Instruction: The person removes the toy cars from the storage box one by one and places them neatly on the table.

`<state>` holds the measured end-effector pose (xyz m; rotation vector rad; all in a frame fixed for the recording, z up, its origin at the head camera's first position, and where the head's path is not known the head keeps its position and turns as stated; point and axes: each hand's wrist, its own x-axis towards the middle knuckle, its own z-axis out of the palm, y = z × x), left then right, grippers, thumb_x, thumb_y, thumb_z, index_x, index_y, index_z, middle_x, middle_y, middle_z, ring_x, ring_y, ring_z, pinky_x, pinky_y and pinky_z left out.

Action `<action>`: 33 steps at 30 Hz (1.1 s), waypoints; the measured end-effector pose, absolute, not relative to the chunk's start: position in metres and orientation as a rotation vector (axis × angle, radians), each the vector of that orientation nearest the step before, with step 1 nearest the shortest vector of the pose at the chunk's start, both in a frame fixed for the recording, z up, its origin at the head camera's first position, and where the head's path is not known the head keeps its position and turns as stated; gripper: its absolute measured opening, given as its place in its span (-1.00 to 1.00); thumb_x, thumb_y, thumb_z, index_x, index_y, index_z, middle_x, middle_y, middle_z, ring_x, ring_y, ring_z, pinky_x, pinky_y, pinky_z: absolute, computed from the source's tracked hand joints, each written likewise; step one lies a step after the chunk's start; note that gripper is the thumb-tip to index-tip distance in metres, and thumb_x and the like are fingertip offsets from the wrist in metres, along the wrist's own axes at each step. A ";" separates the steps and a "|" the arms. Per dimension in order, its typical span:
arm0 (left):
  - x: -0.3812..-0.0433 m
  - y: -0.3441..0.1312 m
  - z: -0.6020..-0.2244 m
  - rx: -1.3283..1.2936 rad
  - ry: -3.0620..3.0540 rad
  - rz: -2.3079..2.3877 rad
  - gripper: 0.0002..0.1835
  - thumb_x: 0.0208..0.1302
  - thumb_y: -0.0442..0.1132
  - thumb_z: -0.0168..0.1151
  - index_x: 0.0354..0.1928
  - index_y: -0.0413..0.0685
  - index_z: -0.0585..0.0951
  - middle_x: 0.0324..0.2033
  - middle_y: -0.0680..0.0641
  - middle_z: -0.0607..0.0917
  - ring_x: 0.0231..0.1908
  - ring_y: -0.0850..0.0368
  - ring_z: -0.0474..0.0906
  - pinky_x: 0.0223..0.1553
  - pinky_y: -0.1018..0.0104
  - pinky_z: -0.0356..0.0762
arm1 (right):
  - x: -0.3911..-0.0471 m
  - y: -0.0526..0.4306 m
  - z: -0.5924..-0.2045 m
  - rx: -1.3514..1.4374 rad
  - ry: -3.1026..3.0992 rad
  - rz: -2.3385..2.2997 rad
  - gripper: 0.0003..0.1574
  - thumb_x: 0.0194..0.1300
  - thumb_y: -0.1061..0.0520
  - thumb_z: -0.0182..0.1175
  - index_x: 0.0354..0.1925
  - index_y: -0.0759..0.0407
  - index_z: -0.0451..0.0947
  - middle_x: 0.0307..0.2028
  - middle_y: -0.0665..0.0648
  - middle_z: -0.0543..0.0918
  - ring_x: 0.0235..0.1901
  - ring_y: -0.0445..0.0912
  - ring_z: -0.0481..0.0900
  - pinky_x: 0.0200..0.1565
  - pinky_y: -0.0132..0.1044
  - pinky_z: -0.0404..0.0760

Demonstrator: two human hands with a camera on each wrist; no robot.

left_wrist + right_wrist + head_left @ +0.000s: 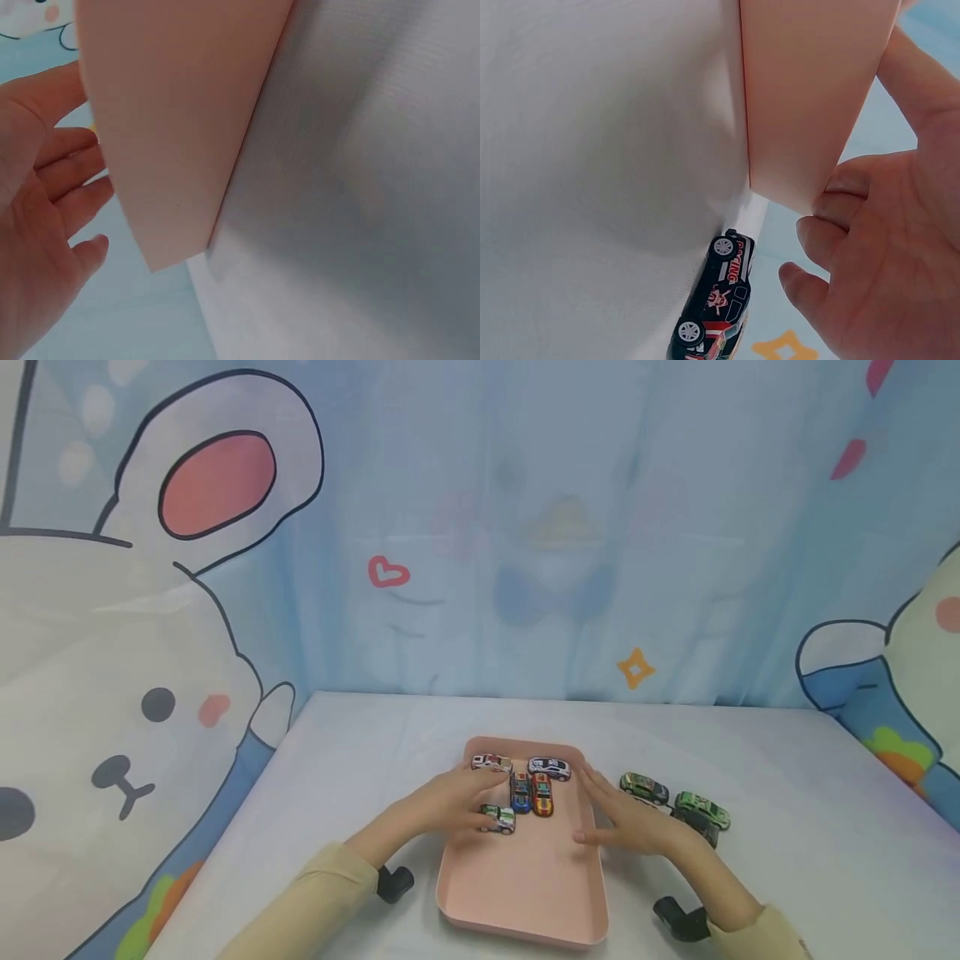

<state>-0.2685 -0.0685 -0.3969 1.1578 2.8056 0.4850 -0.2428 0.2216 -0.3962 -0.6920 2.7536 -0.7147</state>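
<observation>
A pink tray lies lengthwise on the white table. In its far half sit a white-and-red toy car, a white-and-black one, a blue one, a red-and-yellow one and a green-and-white one. My left hand reaches over the left rim, thumb at the green-and-white car and fingertips by the white-and-red one. At the right rim, my right hand has its fingers spread. Relaxed fingers show beside the tray's outer wall in the left wrist view.
Right of the tray, a green toy car, another green one and a dark one stand close together, partly behind my right hand. A black car with RACING lettering shows in the right wrist view. A printed curtain hangs behind the table.
</observation>
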 end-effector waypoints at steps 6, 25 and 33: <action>-0.276 -0.059 -0.409 1.172 2.768 0.439 -0.35 0.10 -0.01 0.38 0.23 -0.07 0.46 0.18 -0.03 0.47 0.15 0.11 0.39 0.14 0.25 0.35 | -0.242 0.224 -0.400 -0.717 2.716 -0.755 0.21 0.21 -0.22 0.21 0.43 0.36 -0.22 0.38 0.48 -0.24 0.31 0.39 -0.20 0.18 0.33 0.01; -0.265 -0.058 -0.401 1.131 2.865 0.212 -0.56 0.05 -0.10 0.42 0.00 -0.07 0.64 -0.14 0.05 0.67 -0.13 0.20 0.56 -0.04 0.39 0.48 | -0.249 0.235 -0.422 -0.824 2.625 -0.988 0.12 0.30 -0.09 0.17 0.45 0.26 -0.32 0.41 0.37 -0.37 0.34 0.33 -0.28 0.22 0.29 -0.05; -0.266 -0.059 -0.402 1.121 2.878 0.255 -0.62 0.02 -0.13 0.44 -0.08 -0.05 0.67 -0.25 0.09 0.69 -0.30 0.28 0.55 -0.17 0.44 0.50 | -0.252 0.244 -0.426 -0.839 2.542 -1.086 0.12 0.28 -0.02 0.20 0.47 0.18 -0.31 0.42 0.31 -0.38 0.35 0.31 -0.35 0.20 0.34 -0.13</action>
